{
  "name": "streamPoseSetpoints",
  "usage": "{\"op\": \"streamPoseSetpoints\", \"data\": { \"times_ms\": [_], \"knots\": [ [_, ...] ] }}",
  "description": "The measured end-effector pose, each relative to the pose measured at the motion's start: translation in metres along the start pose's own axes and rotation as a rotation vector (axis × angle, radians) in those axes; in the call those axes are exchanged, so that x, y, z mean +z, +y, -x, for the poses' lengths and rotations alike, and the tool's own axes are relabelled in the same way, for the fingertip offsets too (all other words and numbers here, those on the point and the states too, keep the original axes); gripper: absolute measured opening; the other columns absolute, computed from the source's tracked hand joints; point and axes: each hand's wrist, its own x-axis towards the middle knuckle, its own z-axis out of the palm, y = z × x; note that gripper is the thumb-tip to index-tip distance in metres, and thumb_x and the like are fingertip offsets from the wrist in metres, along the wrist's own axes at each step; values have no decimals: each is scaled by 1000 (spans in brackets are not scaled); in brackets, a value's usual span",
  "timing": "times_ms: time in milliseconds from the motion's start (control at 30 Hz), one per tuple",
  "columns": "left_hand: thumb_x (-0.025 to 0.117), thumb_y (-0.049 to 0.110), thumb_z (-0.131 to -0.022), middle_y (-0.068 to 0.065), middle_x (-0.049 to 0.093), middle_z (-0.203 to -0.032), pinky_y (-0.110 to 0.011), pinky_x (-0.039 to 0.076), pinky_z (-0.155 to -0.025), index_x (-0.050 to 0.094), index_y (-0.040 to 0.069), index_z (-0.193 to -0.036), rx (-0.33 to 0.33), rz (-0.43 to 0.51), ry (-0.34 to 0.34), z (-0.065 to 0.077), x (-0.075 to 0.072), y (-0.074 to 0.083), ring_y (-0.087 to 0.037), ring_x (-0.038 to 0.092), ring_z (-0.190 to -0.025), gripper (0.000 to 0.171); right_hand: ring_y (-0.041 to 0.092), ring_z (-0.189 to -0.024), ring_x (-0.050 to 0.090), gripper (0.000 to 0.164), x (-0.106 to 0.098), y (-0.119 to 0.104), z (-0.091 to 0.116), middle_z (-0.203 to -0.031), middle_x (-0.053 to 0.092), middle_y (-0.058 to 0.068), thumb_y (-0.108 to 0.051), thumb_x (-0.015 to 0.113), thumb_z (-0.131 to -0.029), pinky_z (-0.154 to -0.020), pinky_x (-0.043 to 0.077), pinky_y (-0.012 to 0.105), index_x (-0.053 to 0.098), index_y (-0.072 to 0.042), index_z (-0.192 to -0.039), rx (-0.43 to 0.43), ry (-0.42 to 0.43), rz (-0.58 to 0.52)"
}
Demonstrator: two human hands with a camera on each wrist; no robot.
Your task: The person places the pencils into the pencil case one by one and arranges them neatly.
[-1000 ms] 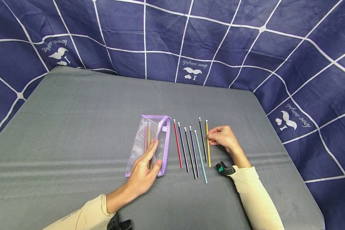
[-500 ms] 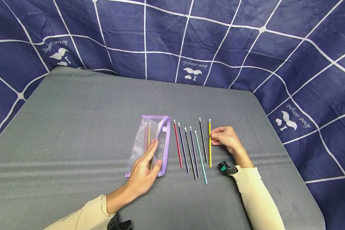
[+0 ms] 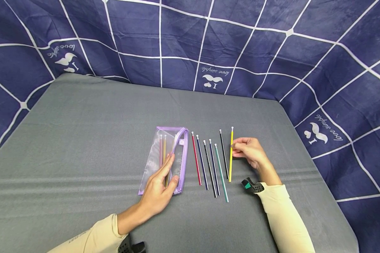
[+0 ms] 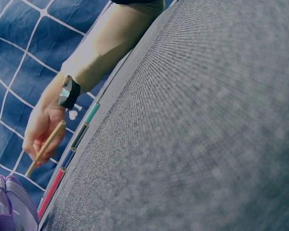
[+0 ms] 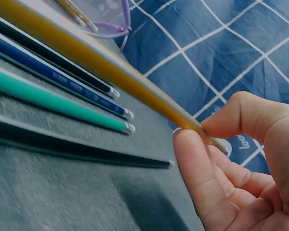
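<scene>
My right hand [image 3: 249, 151] pinches a yellow pencil [image 3: 230, 165] between thumb and fingertips. In the right wrist view the pencil is lifted above the table, its shadow falling below. My left hand [image 3: 158, 189] lies with straight fingers on a clear mesh pencil pouch [image 3: 150, 165] with purple trim. Through the mesh, a red pencil [image 3: 160, 149] and a yellowish one show, partly hidden by that hand. Between the hands lies a row of pencils: a red pencil [image 3: 196, 158] at the left, several dark ones, a green pencil [image 3: 221, 172], and a black pencil [image 3: 223, 154] nearest the right hand.
Grey cloth covers the table [image 3: 98, 116]. Behind it and at both sides hangs a blue curtain [image 3: 183, 38] with white grid lines. A black wrist camera [image 3: 252, 186] sits on the right wrist, close to the tabletop.
My right hand has taken the yellow pencil up from beside the black one, shifting it slightly right and then farther from me. The left hand and pouch have stayed put.
</scene>
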Motion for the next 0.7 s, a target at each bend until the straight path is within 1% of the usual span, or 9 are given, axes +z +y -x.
{"op": "streamPoseSetpoints", "data": {
  "times_ms": [133, 233, 433, 700],
  "knots": [
    [62, -4, -88, -21, 39, -151, -25, 22, -117, 41, -9, -145, 2, 7, -2, 0, 0, 0, -43, 36, -138, 61, 10, -61, 67, 21, 5, -1, 1, -71, 67, 3, 14, 53, -84, -60, 60, 23, 65, -3, -83, -21, -23, -68],
    [62, -4, -88, -21, 39, -151, -26, 22, -117, 42, -9, -144, 0, 7, -2, 0, 0, 0, -42, 36, -139, 60, 10, -62, 67, 26, 8, -1, 2, -71, 67, 3, 15, 50, -84, -60, 60, 22, 65, -5, -81, -33, -25, -108],
    [62, -4, -87, -21, 40, -151, -24, 22, -117, 42, -11, -143, 1, 7, 0, 0, 0, 0, -41, 36, -139, 60, 10, -60, 67, 25, 17, 1, 2, -70, 67, 3, 16, 49, -85, -59, 59, 22, 64, -5, -83, -48, -32, -167],
    [62, -4, -88, -21, 40, -151, -24, 22, -117, 42, -11, -144, 8, 8, 1, -1, 0, 0, -41, 36, -139, 60, 10, -60, 67, 23, 31, 1, -1, -70, 67, 3, 15, 49, -85, -59, 59, 21, 63, -3, -84, -52, -36, -179]
  ]
}}
